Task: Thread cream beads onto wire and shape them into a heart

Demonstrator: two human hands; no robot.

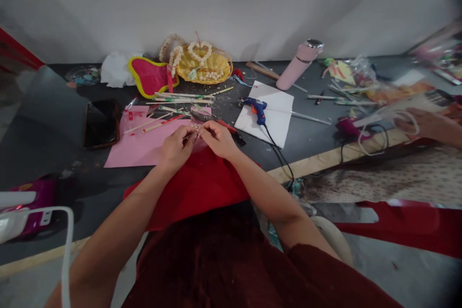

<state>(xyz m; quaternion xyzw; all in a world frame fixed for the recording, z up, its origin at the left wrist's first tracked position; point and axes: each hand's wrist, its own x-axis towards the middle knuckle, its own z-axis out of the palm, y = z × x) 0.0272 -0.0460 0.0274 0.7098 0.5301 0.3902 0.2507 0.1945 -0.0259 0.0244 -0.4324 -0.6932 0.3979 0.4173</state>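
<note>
Above the pink paper (137,151), my left hand (176,149) and my right hand (221,140) meet fingertip to fingertip. A thin stick (190,135) is pinched in my left fingers. Small pale bits (197,126) show at my right fingertips; whether they are fixed to the stick is too small to tell. Just beyond lie pliers with red handles (226,125) and several pale sticks (184,98). A red cloth (202,187) spreads under my wrists. Right of my hands, a blue glue gun (258,108) rests on a white board (245,122).
A yellow basket (176,74) with a pale heart-shaped ring stands at the back, beside a pink, yellow-edged piece (149,77). A pink bottle (298,65) stands behind the board. A phone (101,123) lies left. At right, another person's hand (420,125) is near a white cable.
</note>
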